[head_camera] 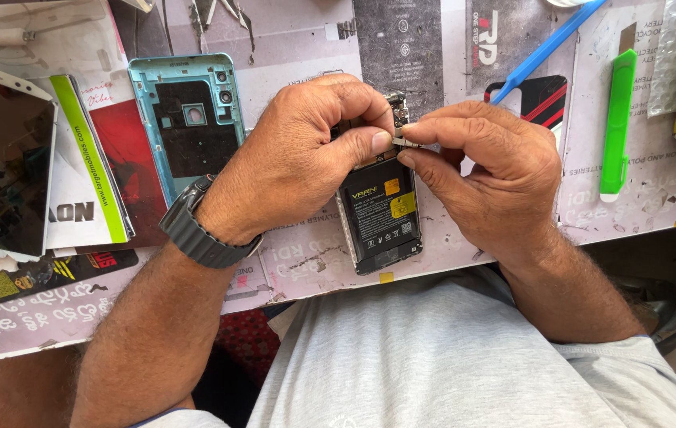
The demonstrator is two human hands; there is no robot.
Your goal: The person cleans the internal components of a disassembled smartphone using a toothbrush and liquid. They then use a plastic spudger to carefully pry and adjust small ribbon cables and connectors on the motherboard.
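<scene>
Pinching: left hand [298,154] and right hand [485,170] are meeting fingertip to fingertip over the opened phone [379,208].
Left grip: closing tight on the phone's upper edge.
Right grip: nipping a small metal part [406,142].
Phone: lying on the tabletop [298,261], battery up.
Blue back cover [191,119]: at nine o'clock.
Green cutter [617,123]: at three o'clock.

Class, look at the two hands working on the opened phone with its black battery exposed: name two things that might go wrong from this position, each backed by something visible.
1. The left hand and right hand pinch a tiny metal part above the opened phone with its black battery; it may slip and get lost among the clutter.
2. The phone's lower end lies near the worktop edge; pressure might tip it into the lap.
</scene>
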